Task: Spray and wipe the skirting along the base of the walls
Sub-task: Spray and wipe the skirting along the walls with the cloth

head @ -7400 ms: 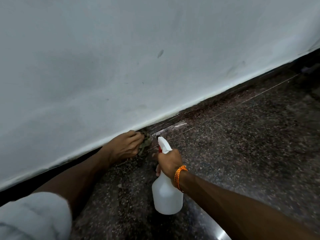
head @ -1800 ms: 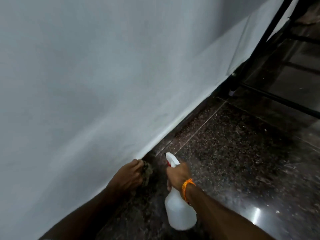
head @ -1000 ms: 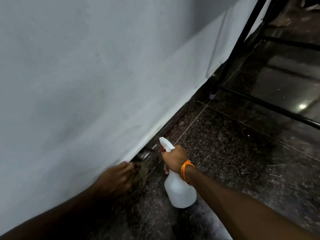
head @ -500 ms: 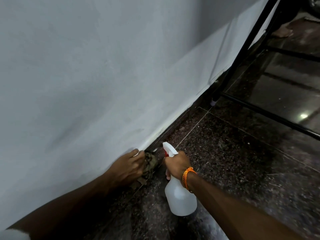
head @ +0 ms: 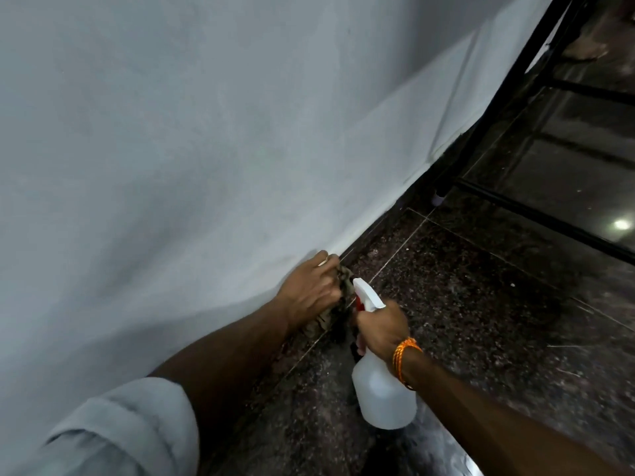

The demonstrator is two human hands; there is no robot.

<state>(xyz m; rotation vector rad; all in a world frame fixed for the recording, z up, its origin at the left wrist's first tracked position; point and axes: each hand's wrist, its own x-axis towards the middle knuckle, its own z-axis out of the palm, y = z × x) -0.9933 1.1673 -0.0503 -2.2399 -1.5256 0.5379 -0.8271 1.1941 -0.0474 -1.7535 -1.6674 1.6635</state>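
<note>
While the left hand [head: 311, 286] has the cloth [head: 346, 286] bunched in curled fingers and pressed to the skirting [head: 374, 235] at frame centre, best bet is firm strokes w/ the cloth kept tight into the angle where wall [head: 206, 132] meets floor [head: 481, 304], working up-right along the dark strip. Right hand [head: 381, 326], just right of centre, is wrapped round the neck of the white spray bottle [head: 383, 393], nozzle toward the cloth; can't tell if a finger is on the trigger. Mist the strip ahead, not the painted wall, then wipe. Obstacles: a black metal frame [head: 515, 73] stands upper right, one leg's foot close to the skirting, so the cloth prob. has to work round it. Orange thread band [head: 403, 352] on right wrist; pale sleeve [head: 120, 431] lower left.
</note>
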